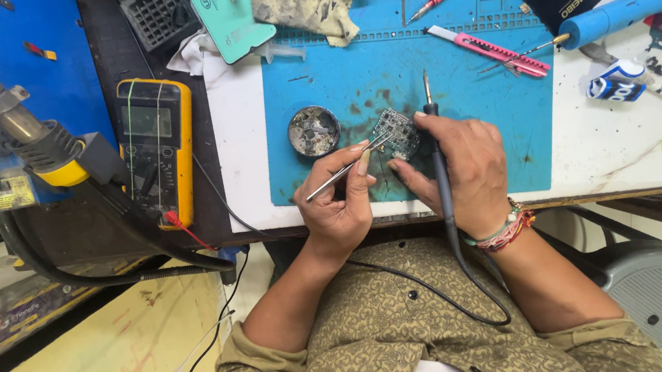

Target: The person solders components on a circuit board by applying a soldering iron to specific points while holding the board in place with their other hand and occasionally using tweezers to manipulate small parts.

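Your left hand (338, 201) pinches a pair of tweezers (345, 169), and their long axis runs from near-left up to far-right, so the tips end right at the near-left edge of the small board (400, 130). That board lies on the blue mat (457, 79), just beyond and between your two hands, a little to the right of the tweezer hand and touching the thumb side of your right hand (461, 170). Your right hand is closed around a soldering iron (430, 113); the iron stands nearly along the near-far line, its tip pointing away from you past the board's right edge, its cord trailing back toward your lap. The right hand is the nearer one to the board and steadies it; the left reaches it only through the tweezers. A round tin (313, 130) sits on the mat just left of the board, apart from it. The yellow meter (157, 149) lies well to the left on the tabletop (622, 136).
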